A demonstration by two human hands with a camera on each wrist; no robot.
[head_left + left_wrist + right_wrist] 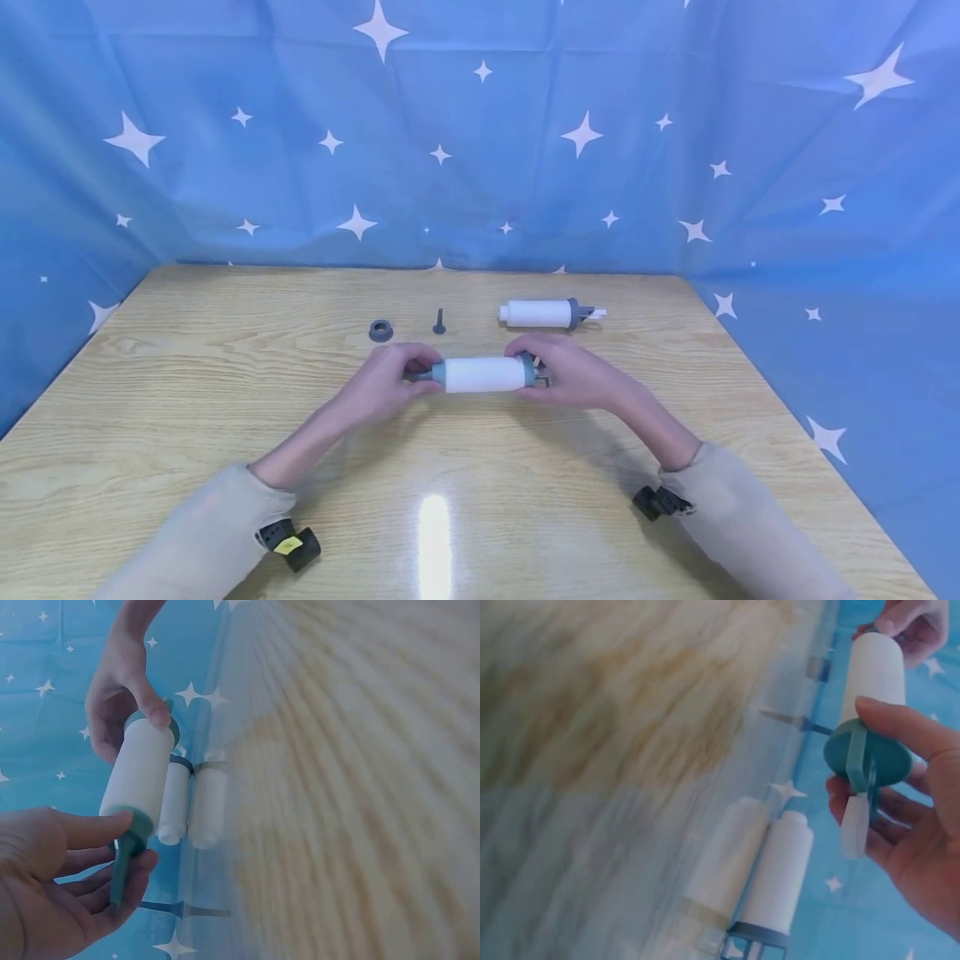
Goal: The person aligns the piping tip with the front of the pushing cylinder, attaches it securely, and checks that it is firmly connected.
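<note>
Between the hands is a syringe-like dispenser (483,375) with a white barrel and teal end caps, lying sideways above the table. At its left end my left hand (390,375) pinches the teal collar, thumb on top, and a thin teal nozzle (122,874) points out past the fingers. My right hand (566,371) grips the cap at the other end; in the right wrist view a teal flange (889,766) and a white lever tip (855,829) stick out by its palm.
Behind the hands on the wooden table (225,367) lie a dark ring (380,337), a dark nozzle (439,328) standing on its base, and a second white barrel (536,313) with a dark cap and white lever. A blue star-patterned curtain (465,192) closes off the back and sides.
</note>
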